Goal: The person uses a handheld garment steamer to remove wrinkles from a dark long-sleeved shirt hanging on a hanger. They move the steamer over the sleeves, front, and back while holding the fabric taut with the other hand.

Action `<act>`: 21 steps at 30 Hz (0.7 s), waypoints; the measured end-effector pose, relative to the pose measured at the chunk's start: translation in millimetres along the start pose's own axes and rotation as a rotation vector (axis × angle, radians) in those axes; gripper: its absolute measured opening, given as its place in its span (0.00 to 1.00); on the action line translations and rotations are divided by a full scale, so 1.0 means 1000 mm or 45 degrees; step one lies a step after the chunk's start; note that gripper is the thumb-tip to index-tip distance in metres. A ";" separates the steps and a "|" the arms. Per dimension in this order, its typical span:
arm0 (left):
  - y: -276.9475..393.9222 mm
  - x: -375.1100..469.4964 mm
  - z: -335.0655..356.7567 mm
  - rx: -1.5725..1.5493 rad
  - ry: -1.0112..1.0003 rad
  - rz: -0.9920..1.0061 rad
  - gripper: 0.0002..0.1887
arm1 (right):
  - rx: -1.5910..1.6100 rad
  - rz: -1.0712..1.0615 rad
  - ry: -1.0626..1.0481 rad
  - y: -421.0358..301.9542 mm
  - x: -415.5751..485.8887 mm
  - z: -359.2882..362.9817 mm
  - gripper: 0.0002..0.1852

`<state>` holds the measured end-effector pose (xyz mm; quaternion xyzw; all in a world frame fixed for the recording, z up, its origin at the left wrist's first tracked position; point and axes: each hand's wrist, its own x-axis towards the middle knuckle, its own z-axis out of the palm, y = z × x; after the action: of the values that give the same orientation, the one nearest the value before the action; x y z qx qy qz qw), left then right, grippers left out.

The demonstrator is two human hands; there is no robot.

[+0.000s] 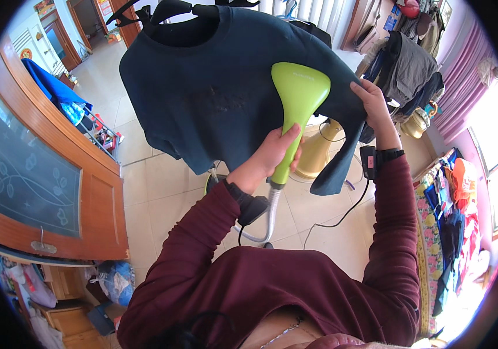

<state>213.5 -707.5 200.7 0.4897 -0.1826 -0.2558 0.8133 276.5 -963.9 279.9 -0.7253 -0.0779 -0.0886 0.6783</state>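
Observation:
A dark navy shirt [214,87] hangs in front of me on a black hanger [168,11]. My left hand [275,150] is wrapped around the handle of a green garment steamer head [301,89], which lies over the right part of the shirt's front. A grey ribbed hose [272,213] runs down from the handle. My right hand [373,102] pinches the shirt's sleeve near its outer edge, thumb on the cloth. The sleeve's lower end hangs free. Both wrists carry black straps with small devices. The steamer's face against the cloth is hidden.
A gold-coloured conical object [321,150] stands on the tiled floor behind the sleeve. At left is a wooden door with a glass panel [26,161]. Clothes [410,65] hang at upper right, more [454,218] lie piled at right. A thin cable [345,213] hangs from the right wrist device.

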 end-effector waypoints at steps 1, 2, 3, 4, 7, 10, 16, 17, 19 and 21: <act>-0.001 -0.005 -0.005 0.095 0.039 -0.049 0.25 | -0.014 0.029 0.049 0.000 0.001 -0.002 0.11; 0.000 -0.010 -0.011 0.119 0.050 -0.038 0.23 | 0.007 0.006 0.019 0.000 0.001 -0.004 0.10; 0.002 -0.014 -0.016 0.174 0.067 0.002 0.22 | 0.011 0.041 0.051 0.001 0.002 -0.005 0.10; 0.004 -0.016 -0.021 0.232 0.093 0.039 0.22 | 0.062 0.025 0.011 0.001 0.003 -0.005 0.10; 0.013 -0.017 -0.042 0.439 0.140 0.232 0.20 | 0.071 0.028 -0.024 0.000 0.007 -0.006 0.10; 0.011 -0.016 -0.068 0.569 0.238 0.027 0.19 | -0.016 0.013 0.004 -0.002 0.010 -0.006 0.10; -0.034 -0.050 -0.112 0.694 0.502 -0.527 0.16 | -0.028 0.006 -0.014 -0.005 0.013 -0.012 0.11; -0.037 -0.056 -0.117 0.619 0.504 -0.421 0.17 | -0.049 0.002 -0.009 -0.006 0.014 -0.012 0.11; -0.035 -0.068 -0.125 0.456 0.527 -0.255 0.17 | -0.053 0.001 -0.002 -0.006 0.015 -0.013 0.11; -0.020 -0.071 -0.137 0.393 0.446 0.072 0.17 | -0.005 -0.008 -0.032 -0.007 0.015 -0.013 0.12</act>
<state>227.0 -576.6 117.0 0.6397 -0.0891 -0.1130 0.7550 289.4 -976.6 291.4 -0.7275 -0.0884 -0.0817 0.6755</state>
